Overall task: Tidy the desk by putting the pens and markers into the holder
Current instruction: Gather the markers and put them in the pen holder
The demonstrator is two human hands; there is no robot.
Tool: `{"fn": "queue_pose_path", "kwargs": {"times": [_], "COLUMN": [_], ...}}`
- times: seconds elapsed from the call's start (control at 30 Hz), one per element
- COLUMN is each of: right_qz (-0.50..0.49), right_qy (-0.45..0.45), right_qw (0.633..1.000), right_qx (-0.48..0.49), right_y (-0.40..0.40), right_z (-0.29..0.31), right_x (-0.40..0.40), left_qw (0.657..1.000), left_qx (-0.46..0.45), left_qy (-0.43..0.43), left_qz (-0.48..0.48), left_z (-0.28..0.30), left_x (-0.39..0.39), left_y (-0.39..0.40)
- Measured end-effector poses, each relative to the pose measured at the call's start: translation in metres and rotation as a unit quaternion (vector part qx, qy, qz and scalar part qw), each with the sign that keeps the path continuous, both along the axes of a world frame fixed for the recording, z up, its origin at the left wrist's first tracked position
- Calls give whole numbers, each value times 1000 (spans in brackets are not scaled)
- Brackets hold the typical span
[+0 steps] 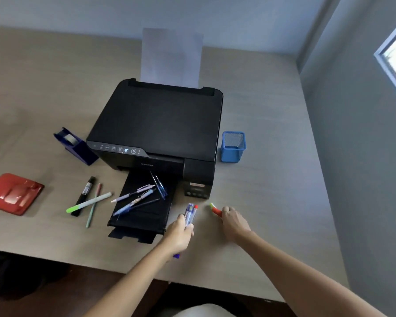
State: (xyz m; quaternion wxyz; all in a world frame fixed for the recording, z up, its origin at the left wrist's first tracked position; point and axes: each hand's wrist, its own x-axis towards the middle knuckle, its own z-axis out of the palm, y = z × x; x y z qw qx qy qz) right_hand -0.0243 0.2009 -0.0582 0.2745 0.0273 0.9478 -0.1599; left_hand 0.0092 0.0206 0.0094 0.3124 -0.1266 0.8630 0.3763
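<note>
A blue mesh holder (233, 146) stands on the desk just right of the printer. My left hand (180, 236) is closed around a bundle of markers (190, 213) with blue and red ends, in front of the printer's tray. My right hand (233, 221) grips an orange and green highlighter (215, 209) low over the desk. Several pens (138, 197) lie crossed on the printer's black output tray (146, 221). Left of the tray lie a black marker (84, 195), a green-tipped highlighter (88, 202) and a thin green-and-pink pen (93, 205).
A black printer (160, 124) with paper (172, 58) in its feeder fills the desk's middle. A blue tape dispenser (74, 145) sits at its left and a red stapler-like object (14, 193) farther left. A wall and window run along the right. The desk's front edge is near my arms.
</note>
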Motion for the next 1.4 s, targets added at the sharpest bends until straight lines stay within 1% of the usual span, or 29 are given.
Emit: {"fn": "queue_pose_path", "kwargs": {"times": [0.07,0.13,0.2,0.27,0.33,0.4,0.5,0.57,0.6,0.63,0.7,0.77,0.8,0.83,0.9,1.0,1.07,1.1,1.17,1.23,1.33,1.4], "right_qz": [-43,-153,-263,-331,-377,-410,-447,-456,-460,-462,-470,-473,-467,-460,-441,-394,-367,-363,-372,-392,-391,-382], "right_qy": [-18,2,55,101,122,125,129,132,136,138,132,128,131,135,132,105,90,87,89,101,108,108], "right_qw": [998,984,952,915,870,813,715,654,631,617,613,626,640,654,699,766,797,806,818,819,813,811], "right_qx": [-30,-89,-147,-208,-293,-394,-522,-588,-610,-622,-621,-607,-596,-585,-547,-496,-471,-460,-430,-407,-418,-430], "right_y": [32,60,86,102,108,111,107,97,91,85,77,73,73,75,80,85,89,91,98,106,116,122], "right_z": [4,11,23,49,84,108,127,133,134,131,121,107,102,97,85,70,62,58,50,44,43,49], "right_x": [-4,-16,-37,-64,-94,-124,-159,-177,-185,-193,-205,-208,-208,-210,-212,-213,-209,-207,-201,-193,-179,-171], "left_qw": [998,989,978,965,950,932,910,896,891,890,895,905,910,912,916,926,933,937,944,949,952,958], "left_qx": [55,122,185,255,302,317,287,276,263,243,200,172,169,173,189,180,168,163,162,177,221,223], "left_qy": [-10,-30,-10,29,71,122,184,200,209,221,247,257,255,249,216,166,147,141,134,128,110,96], "left_qz": [-41,-72,-94,-58,22,125,236,285,305,315,314,290,281,276,279,286,282,275,255,225,180,154], "left_z": [18,39,61,81,95,99,94,85,79,74,61,51,45,40,31,14,3,-2,-8,-7,-7,1], "left_x": [-6,-15,-32,-58,-90,-123,-169,-194,-203,-209,-220,-227,-231,-235,-240,-243,-243,-243,-238,-232,-228,-226], "left_y": [3,14,37,64,93,120,151,162,165,166,168,172,174,178,183,184,185,186,189,191,188,186]}}
